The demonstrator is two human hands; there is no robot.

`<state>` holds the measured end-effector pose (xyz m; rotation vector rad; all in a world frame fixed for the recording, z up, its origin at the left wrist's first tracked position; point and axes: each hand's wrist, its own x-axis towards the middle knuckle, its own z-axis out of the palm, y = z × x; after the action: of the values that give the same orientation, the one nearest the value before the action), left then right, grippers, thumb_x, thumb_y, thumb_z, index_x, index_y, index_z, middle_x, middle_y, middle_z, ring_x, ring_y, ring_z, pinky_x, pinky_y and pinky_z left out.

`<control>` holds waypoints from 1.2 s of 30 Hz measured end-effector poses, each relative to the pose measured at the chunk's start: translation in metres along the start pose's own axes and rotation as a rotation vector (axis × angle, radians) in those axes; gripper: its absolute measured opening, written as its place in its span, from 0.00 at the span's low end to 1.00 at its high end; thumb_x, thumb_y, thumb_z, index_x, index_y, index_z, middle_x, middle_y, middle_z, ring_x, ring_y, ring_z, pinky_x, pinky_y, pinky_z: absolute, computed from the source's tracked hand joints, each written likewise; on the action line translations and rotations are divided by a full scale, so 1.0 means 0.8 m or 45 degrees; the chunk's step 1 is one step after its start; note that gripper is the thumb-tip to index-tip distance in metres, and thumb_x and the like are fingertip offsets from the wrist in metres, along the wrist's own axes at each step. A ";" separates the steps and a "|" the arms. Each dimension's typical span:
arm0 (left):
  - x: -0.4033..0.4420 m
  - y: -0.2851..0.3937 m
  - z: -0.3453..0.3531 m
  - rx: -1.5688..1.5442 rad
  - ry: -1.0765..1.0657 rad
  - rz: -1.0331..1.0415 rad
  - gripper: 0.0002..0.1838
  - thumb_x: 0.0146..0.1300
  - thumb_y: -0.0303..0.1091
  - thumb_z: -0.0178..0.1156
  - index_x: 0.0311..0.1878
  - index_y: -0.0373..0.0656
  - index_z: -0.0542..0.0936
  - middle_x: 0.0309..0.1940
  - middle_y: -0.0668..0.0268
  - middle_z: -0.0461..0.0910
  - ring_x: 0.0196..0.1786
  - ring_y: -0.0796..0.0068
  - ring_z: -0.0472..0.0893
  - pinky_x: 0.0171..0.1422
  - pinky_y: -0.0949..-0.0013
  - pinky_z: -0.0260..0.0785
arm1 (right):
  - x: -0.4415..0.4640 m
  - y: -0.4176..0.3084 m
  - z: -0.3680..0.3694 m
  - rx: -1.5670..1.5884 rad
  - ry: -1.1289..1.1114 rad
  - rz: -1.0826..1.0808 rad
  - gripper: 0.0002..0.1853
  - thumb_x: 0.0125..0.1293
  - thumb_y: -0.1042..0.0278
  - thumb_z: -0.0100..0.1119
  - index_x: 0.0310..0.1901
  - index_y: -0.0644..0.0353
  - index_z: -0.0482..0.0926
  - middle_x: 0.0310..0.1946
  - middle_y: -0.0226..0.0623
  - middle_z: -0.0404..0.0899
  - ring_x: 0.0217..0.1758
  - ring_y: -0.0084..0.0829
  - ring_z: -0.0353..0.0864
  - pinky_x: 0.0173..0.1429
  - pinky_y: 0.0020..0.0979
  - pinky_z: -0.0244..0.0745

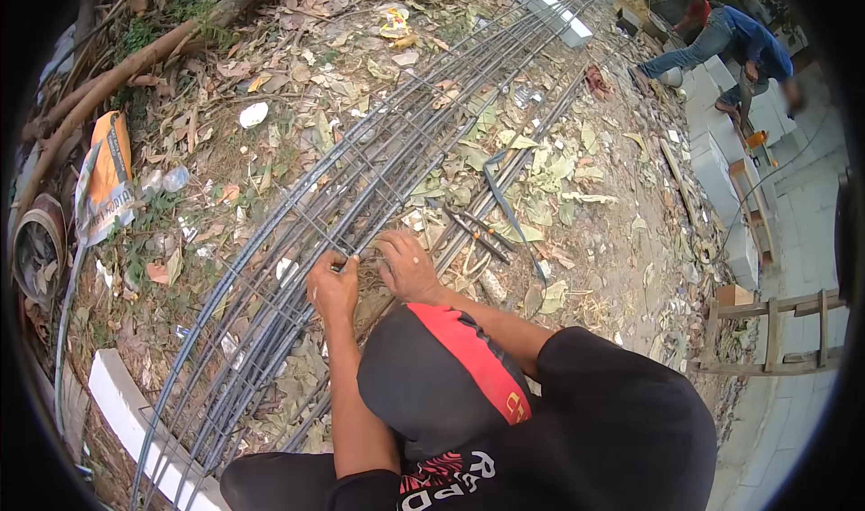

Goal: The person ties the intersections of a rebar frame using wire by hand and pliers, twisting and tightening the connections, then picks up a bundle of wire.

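A long rebar cage [360, 164] of thin steel bars with cross ties lies diagonally over the leaf-covered ground. My left hand [332, 284] is at the near side of the cage, its thumb and fingers pinched together at a bar. What sits in that pinch is too small to make out. Close by on the right, my right hand [407, 266] has its fingers curled down beside the same bars; its fingertips and anything in them are hard to see. Right of my hands, a dark long-handled tool like pincers [482, 233] rests on loose steel bars.
White blocks prop the cage, one block [135, 398] at the near end and another block [550, 11] far off. A dark strap [509, 206] lies on the right. An orange sack [108, 173] and a bucket [38, 250] stand left. A co-worker [743, 47] bends by a block wall.
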<state>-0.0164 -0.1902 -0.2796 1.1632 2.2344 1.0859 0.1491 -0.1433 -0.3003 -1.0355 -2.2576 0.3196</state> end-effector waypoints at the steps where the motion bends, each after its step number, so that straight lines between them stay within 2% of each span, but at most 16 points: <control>1: -0.001 0.003 -0.002 0.014 -0.034 -0.023 0.16 0.56 0.41 0.78 0.31 0.38 0.85 0.25 0.54 0.84 0.30 0.52 0.83 0.40 0.52 0.71 | -0.008 -0.001 0.005 -0.075 0.070 -0.003 0.17 0.61 0.69 0.68 0.52 0.57 0.83 0.54 0.42 0.79 0.70 0.45 0.73 0.75 0.45 0.68; 2: -0.003 0.007 -0.003 -0.001 -0.008 -0.041 0.15 0.55 0.41 0.78 0.32 0.40 0.84 0.26 0.53 0.83 0.32 0.46 0.81 0.41 0.50 0.71 | -0.012 0.000 0.010 -0.092 0.088 -0.003 0.17 0.61 0.69 0.68 0.52 0.57 0.83 0.54 0.42 0.79 0.70 0.45 0.73 0.75 0.45 0.68; 5: 0.001 -0.011 0.009 -0.050 0.016 0.033 0.15 0.56 0.41 0.77 0.32 0.40 0.84 0.27 0.53 0.83 0.32 0.47 0.81 0.42 0.50 0.71 | -0.003 0.009 0.014 -0.352 -0.059 -0.099 0.19 0.62 0.67 0.67 0.55 0.54 0.81 0.58 0.43 0.79 0.75 0.44 0.71 0.80 0.48 0.64; 8: 0.001 -0.010 0.004 -0.034 -0.024 0.018 0.15 0.56 0.41 0.78 0.33 0.41 0.84 0.29 0.53 0.84 0.33 0.46 0.81 0.42 0.50 0.72 | 0.008 0.005 0.014 -0.358 -0.169 -0.100 0.20 0.63 0.66 0.66 0.58 0.51 0.80 0.60 0.45 0.80 0.70 0.42 0.77 0.78 0.52 0.65; 10: 0.001 -0.003 -0.003 -0.039 -0.026 -0.017 0.15 0.56 0.41 0.78 0.33 0.41 0.84 0.29 0.52 0.84 0.34 0.45 0.82 0.43 0.49 0.72 | 0.011 0.001 0.001 -0.143 -0.545 0.089 0.18 0.67 0.63 0.65 0.58 0.53 0.80 0.54 0.50 0.85 0.59 0.47 0.85 0.71 0.54 0.72; 11: -0.002 0.000 -0.006 -0.030 -0.042 -0.023 0.15 0.56 0.41 0.78 0.33 0.41 0.84 0.29 0.52 0.84 0.34 0.44 0.82 0.43 0.50 0.72 | 0.010 -0.010 0.003 -0.146 -0.552 0.077 0.18 0.67 0.63 0.65 0.58 0.53 0.80 0.54 0.50 0.85 0.59 0.47 0.85 0.71 0.54 0.72; 13: -0.002 -0.002 -0.003 -0.019 -0.060 -0.029 0.15 0.56 0.41 0.78 0.34 0.41 0.84 0.29 0.52 0.84 0.35 0.44 0.82 0.43 0.50 0.72 | 0.005 -0.033 0.013 -0.006 -0.658 0.604 0.13 0.73 0.62 0.61 0.54 0.57 0.80 0.40 0.48 0.87 0.42 0.52 0.88 0.54 0.50 0.79; 14: -0.001 -0.006 0.001 -0.069 -0.057 0.015 0.14 0.57 0.41 0.77 0.34 0.41 0.85 0.28 0.52 0.84 0.35 0.44 0.82 0.44 0.50 0.72 | 0.003 -0.018 0.026 0.000 -0.663 0.603 0.13 0.73 0.62 0.61 0.54 0.57 0.80 0.40 0.48 0.87 0.42 0.52 0.88 0.54 0.50 0.79; 16: -0.001 -0.013 -0.004 -0.108 -0.094 0.032 0.14 0.58 0.42 0.77 0.36 0.42 0.85 0.28 0.52 0.84 0.36 0.44 0.83 0.45 0.49 0.73 | 0.000 0.022 0.078 0.796 -0.589 0.762 0.19 0.74 0.58 0.61 0.57 0.62 0.77 0.38 0.55 0.86 0.44 0.58 0.88 0.48 0.52 0.80; 20: -0.003 -0.004 -0.012 -0.008 -0.117 -0.054 0.15 0.58 0.44 0.77 0.38 0.44 0.86 0.31 0.53 0.85 0.39 0.44 0.84 0.46 0.48 0.74 | 0.006 -0.021 -0.003 0.005 -0.427 0.466 0.28 0.71 0.53 0.65 0.65 0.62 0.75 0.41 0.53 0.87 0.47 0.59 0.88 0.53 0.53 0.80; 22: -0.004 -0.005 -0.010 -0.014 -0.061 -0.072 0.15 0.58 0.44 0.77 0.38 0.45 0.86 0.32 0.53 0.86 0.40 0.44 0.84 0.46 0.48 0.74 | 0.001 -0.020 -0.001 -0.114 -0.361 0.333 0.28 0.72 0.52 0.65 0.65 0.61 0.74 0.41 0.53 0.87 0.47 0.58 0.88 0.53 0.53 0.80; 24: -0.005 -0.006 -0.006 0.007 -0.009 0.021 0.16 0.59 0.45 0.77 0.38 0.42 0.87 0.29 0.55 0.86 0.37 0.47 0.85 0.47 0.51 0.75 | 0.003 -0.018 -0.001 -0.175 -0.393 0.173 0.25 0.70 0.53 0.67 0.62 0.59 0.77 0.51 0.56 0.84 0.54 0.56 0.86 0.57 0.51 0.82; 26: -0.004 -0.003 -0.010 -0.035 -0.056 -0.022 0.16 0.59 0.45 0.77 0.38 0.44 0.87 0.31 0.54 0.87 0.39 0.47 0.86 0.47 0.51 0.75 | 0.013 -0.026 -0.009 -0.221 -0.818 0.357 0.18 0.71 0.53 0.66 0.53 0.58 0.83 0.46 0.51 0.87 0.50 0.55 0.87 0.54 0.52 0.82; 29: -0.009 0.002 -0.018 -0.045 -0.078 -0.062 0.16 0.59 0.46 0.78 0.41 0.45 0.87 0.35 0.56 0.88 0.44 0.47 0.87 0.51 0.48 0.76 | -0.010 -0.025 -0.019 -0.227 -0.588 0.200 0.11 0.71 0.58 0.65 0.43 0.57 0.83 0.39 0.53 0.85 0.45 0.57 0.85 0.50 0.56 0.80; 32: -0.012 -0.012 -0.009 -0.145 -0.078 -0.046 0.16 0.59 0.43 0.77 0.43 0.43 0.85 0.42 0.56 0.88 0.52 0.48 0.85 0.58 0.48 0.76 | -0.015 -0.037 -0.045 -0.125 -0.935 0.364 0.16 0.75 0.61 0.62 0.57 0.59 0.76 0.42 0.59 0.85 0.49 0.62 0.85 0.51 0.55 0.80; 36: -0.016 -0.010 -0.006 -0.224 -0.033 -0.108 0.14 0.57 0.35 0.78 0.44 0.43 0.86 0.42 0.55 0.87 0.52 0.46 0.85 0.56 0.44 0.75 | -0.025 -0.006 -0.060 -0.035 -1.112 0.424 0.19 0.75 0.60 0.63 0.60 0.60 0.77 0.44 0.58 0.86 0.50 0.60 0.86 0.52 0.54 0.80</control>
<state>-0.0165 -0.2055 -0.2827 0.9954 2.1009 1.1985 0.1860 -0.1631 -0.2699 -1.4876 -2.8142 1.0535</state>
